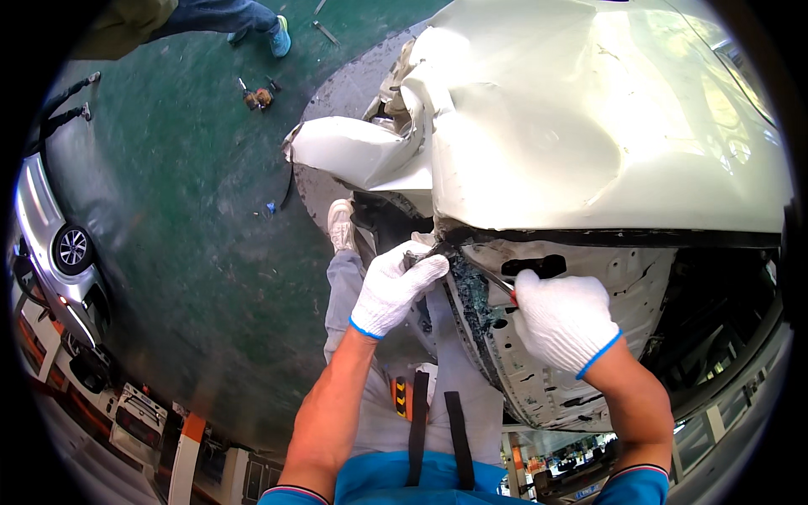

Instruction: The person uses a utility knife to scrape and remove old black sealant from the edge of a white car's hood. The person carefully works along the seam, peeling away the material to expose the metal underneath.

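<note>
My left hand, in a white knit glove with a blue cuff, pinches a dark strip at the torn corner of a damaged white car. My gloved right hand is closed around a screwdriver, of which a bit of red handle shows. Its thin shaft slants up and left toward the same corner; the tip is hard to make out. Broken glass lies along the channel between my hands, beside a bare white inner panel with holes.
Crumpled bodywork juts out left above my foot. On the green floor lie a small brown part and a blue scrap. Another person's shoe is at the top. A silver car stands far left.
</note>
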### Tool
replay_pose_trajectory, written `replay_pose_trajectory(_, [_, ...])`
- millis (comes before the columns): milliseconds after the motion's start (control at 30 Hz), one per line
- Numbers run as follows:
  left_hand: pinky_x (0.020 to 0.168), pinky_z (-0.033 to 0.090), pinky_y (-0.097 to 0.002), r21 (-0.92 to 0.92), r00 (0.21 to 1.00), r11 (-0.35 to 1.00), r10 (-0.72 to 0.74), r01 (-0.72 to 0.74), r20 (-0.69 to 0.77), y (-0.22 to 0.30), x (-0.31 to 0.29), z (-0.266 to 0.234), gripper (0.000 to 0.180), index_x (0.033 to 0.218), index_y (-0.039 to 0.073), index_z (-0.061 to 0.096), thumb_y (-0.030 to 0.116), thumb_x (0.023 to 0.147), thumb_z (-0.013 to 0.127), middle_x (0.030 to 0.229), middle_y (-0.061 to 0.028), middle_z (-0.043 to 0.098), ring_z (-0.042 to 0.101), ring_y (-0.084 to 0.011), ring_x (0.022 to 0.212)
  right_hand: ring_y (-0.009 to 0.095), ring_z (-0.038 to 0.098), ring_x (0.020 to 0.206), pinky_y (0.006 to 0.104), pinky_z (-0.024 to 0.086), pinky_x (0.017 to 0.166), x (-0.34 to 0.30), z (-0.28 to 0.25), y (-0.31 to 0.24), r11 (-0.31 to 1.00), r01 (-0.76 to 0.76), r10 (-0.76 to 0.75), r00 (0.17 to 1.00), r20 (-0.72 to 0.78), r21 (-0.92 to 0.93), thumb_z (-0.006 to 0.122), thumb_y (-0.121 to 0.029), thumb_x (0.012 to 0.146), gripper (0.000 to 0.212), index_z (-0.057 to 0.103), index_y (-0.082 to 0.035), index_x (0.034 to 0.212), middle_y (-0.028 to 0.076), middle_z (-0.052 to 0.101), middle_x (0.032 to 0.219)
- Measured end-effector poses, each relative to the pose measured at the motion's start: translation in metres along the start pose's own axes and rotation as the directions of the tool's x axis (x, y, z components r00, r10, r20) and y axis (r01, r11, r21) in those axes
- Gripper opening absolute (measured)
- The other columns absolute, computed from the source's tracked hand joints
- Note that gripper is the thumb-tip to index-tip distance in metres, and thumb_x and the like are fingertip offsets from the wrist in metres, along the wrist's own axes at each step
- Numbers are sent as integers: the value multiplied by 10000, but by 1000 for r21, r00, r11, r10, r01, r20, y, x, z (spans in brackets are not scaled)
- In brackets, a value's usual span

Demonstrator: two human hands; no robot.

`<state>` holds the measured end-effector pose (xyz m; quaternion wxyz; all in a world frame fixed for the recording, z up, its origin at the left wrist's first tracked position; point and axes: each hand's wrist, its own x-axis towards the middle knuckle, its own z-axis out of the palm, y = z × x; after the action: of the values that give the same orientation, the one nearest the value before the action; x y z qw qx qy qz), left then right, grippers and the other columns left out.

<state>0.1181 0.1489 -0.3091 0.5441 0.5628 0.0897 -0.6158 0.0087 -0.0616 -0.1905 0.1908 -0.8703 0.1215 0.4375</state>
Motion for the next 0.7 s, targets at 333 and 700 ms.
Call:
replay_pose_trajectory(333, [596, 407, -220, -84, 1000, 996, 5, -5, 2, -9, 1, 1, 83, 1016, 44, 682, 118, 994, 712, 797, 34, 631, 516, -38, 665, 343, 682, 593, 449, 526, 539, 4, -15, 0, 995, -3, 14, 994, -110, 96, 707, -270, 858, 253, 578, -62, 922, 126, 651, 668])
replay_pose_trajectory(700, [598, 401, -202, -48, 999, 999, 9, -12, -44, -9, -3, 6, 103, 1037, 48, 716, 134, 984, 735, 817, 53, 648, 513, -16, 678, 278, 680, 586, 413, 490, 477, 3, -16, -3, 999, 43, -43, 991, -124, -6, 666, -198, 860, 184, 588, -64, 960, 93, 647, 713])
